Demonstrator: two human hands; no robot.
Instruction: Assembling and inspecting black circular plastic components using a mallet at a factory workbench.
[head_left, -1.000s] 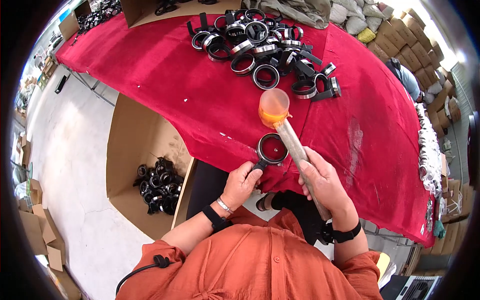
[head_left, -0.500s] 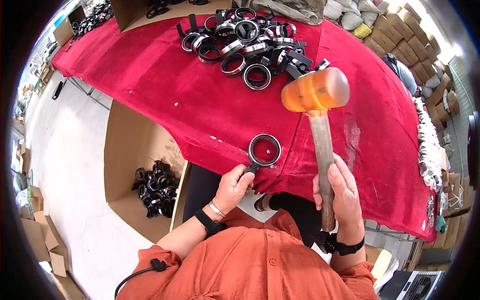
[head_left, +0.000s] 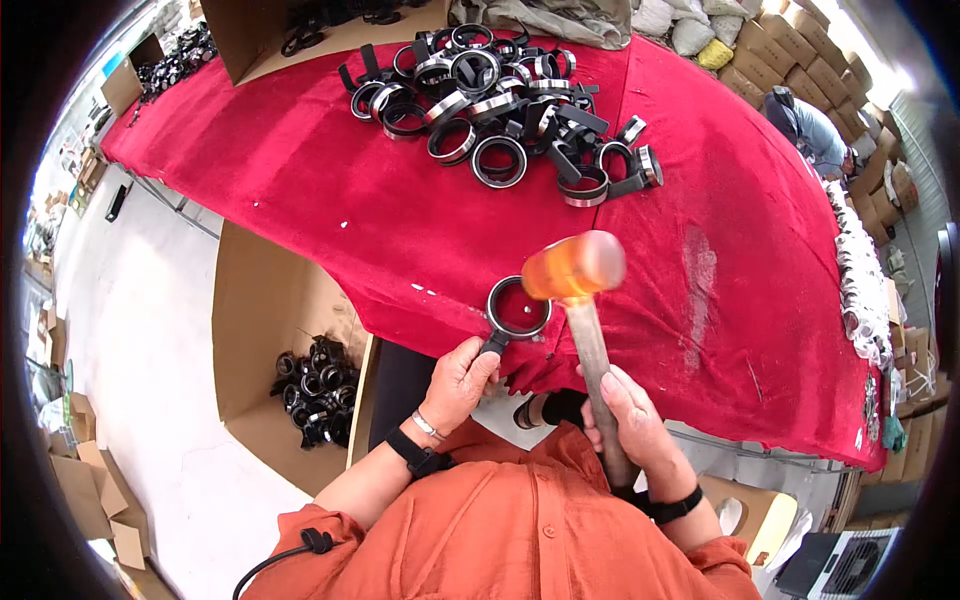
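Observation:
My left hand point(head_left: 461, 381) is closed on the short black handle of a ring-shaped part point(head_left: 493, 322), whose black and silver ring lies at the near edge of the red cloth. In my right hand point(head_left: 628, 415) is a mallet point(head_left: 590, 345), its wooden handle gripped low down. The mallet's translucent amber head, slightly blurred, hangs over the right rim of the ring; whether they touch I cannot tell. Farther back on the cloth sits a heap of similar black and silver ring parts point(head_left: 499, 162).
A red cloth point(head_left: 380, 225) covers the table. Left of my knees stands an open cardboard box point(head_left: 245, 330) with several black ring parts point(head_left: 318, 390) in it. Another box point(head_left: 340, 40) is at the back of the table. White wrapped items point(head_left: 855, 275) line the right edge. A person point(head_left: 815, 130) bends at the far right.
The mallet has come down and left, from over the cloth to the ring's right side. My left hand keeps its hold on the ring part. The view has shifted slightly.

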